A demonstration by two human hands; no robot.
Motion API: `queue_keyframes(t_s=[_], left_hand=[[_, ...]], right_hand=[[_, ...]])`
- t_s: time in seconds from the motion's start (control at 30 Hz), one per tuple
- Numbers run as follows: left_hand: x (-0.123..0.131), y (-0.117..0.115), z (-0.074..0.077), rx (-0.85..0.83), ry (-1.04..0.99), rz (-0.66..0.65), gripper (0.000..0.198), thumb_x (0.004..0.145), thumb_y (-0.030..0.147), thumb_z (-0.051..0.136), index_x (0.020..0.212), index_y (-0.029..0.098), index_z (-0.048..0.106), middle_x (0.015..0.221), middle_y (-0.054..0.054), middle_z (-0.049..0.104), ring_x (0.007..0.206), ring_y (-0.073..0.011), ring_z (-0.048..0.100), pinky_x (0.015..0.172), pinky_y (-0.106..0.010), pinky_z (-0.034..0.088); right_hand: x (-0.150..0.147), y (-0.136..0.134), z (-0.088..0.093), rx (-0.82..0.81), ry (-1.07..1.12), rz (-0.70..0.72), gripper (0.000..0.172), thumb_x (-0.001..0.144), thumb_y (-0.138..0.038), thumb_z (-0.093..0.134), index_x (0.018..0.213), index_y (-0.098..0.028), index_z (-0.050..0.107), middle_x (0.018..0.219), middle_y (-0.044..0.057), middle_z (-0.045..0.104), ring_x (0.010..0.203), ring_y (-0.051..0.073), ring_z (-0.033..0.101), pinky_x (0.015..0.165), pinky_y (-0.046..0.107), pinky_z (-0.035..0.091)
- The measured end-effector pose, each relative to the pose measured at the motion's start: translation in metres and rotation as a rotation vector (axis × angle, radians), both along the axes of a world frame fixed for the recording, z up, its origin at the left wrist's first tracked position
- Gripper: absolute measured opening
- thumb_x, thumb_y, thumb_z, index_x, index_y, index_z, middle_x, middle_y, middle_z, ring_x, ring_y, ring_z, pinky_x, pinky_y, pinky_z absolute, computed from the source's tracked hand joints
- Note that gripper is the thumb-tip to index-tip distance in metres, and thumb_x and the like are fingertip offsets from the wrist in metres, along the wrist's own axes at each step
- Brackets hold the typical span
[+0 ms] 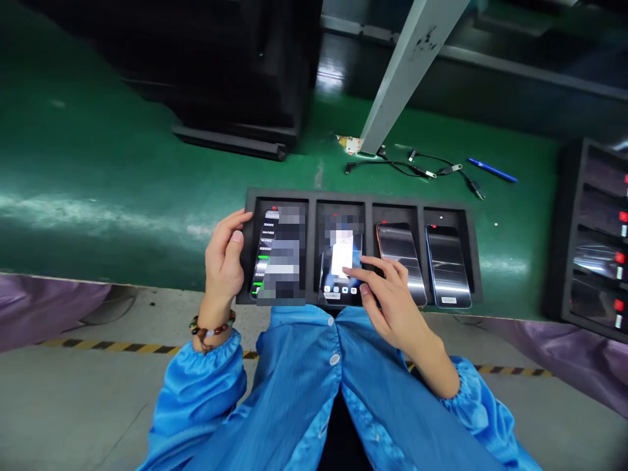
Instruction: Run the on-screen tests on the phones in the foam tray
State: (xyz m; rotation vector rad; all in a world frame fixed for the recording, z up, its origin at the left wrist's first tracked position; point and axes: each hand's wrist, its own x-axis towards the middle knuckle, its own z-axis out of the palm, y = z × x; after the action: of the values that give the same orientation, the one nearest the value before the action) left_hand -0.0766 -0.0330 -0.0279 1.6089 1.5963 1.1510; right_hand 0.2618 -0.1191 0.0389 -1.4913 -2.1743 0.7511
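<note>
A black foam tray (312,245) with several slots lies along the table's near edge. My left hand (224,258) grips the tray's left side, fingers curled at its edge. In the leftmost slot a smartphone (265,252) shows a list with green lines, partly blurred. The second smartphone (328,276) has a lit screen with a white panel and a row of icons. My right hand (387,294) is over it, index finger stretched onto the screen and the other fingers apart. Further right are an orange-edged smartphone (405,252) and a blue-edged smartphone (446,261), both with dark screens.
Behind the tray, black cables (417,169) and a blue pen (492,169) lie on the green tabletop (122,190). A grey metal post (407,72) rises there. Another black tray (572,229) stands at the right. A large dark object (235,65) fills the back left.
</note>
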Motion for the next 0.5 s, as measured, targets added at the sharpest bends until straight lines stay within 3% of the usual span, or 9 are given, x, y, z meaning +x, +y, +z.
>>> queue_keyframes(t_s=[0.2,0.5], left_hand=[[-0.0004,-0.0004,-0.001,-0.008,-0.003,-0.004,0.042,0.112,0.053,0.049,0.14,0.033,0.074,0.155,-0.004,0.068,0.144,-0.029,0.062,0.128,-0.052,0.046],[0.0004,-0.0004,-0.0013,-0.001,0.001,0.01,0.043,0.112,0.054,0.049,0.139,0.033,0.075,0.154,-0.004,0.07,0.144,-0.0283,0.063,0.13,-0.051,0.046]], right_hand=[[-0.0019,0.0035,-0.0001,0.034,-0.055,-0.065,0.054,0.112,-0.019,0.042,0.165,-0.029,0.046,0.16,0.008,0.066,0.155,0.031,0.052,0.128,0.06,0.033],[-0.0054,0.0013,0.0019,-0.001,-0.02,-0.02,0.051,0.113,-0.017,0.04,0.161,-0.027,0.05,0.151,0.008,0.072,0.157,0.03,0.051,0.127,0.059,0.034]])
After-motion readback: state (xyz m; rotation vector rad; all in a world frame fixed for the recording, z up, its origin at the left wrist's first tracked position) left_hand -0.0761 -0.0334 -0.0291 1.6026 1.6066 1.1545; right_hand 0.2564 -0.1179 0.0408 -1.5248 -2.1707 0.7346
